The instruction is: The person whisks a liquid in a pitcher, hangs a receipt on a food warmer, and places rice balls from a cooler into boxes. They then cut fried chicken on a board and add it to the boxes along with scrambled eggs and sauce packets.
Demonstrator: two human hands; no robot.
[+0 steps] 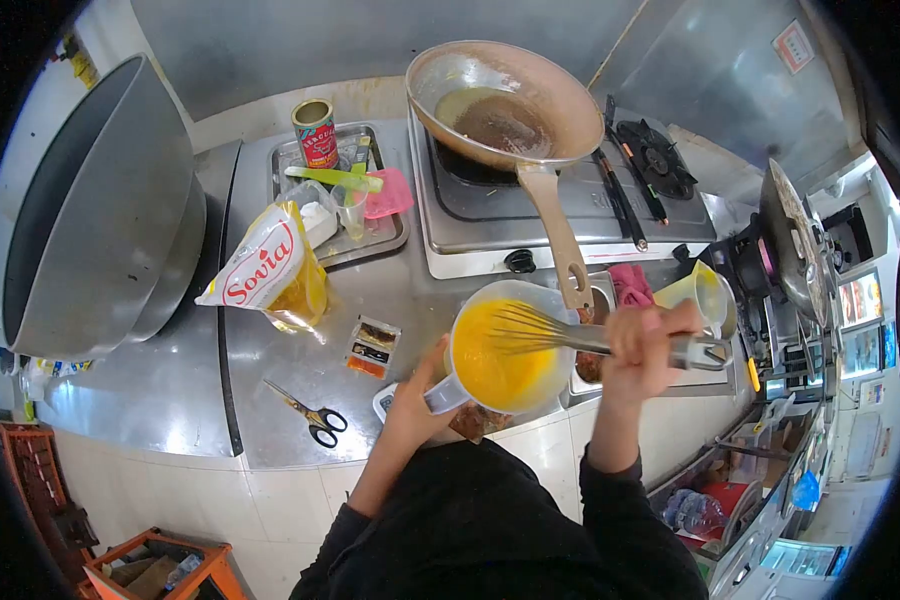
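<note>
Hands at counter edge. Left hand (pixel 417 405) closed round handle of clear plastic measuring jug (pixel 505 348) full of yellow beaten egg. Right hand (pixel 642 345) clamped on metal wire whisk (pixel 560 333), wires in the egg. Orange-handled scissors (pixel 308 412) left of left hand; yellow Sovia oil pouch (pixel 270 268) beyond. Copper-coloured frying pan (pixel 500 105) on steel gas stove (pixel 490 215) above jug.

Clear jug (pixel 500 350) of yellow beaten egg, tilted, metal whisk (pixel 570 335) inside

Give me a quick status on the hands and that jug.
Left hand grips jug of yellow mix. Right hand holds whisk in it. Pan handle close beside.
</note>
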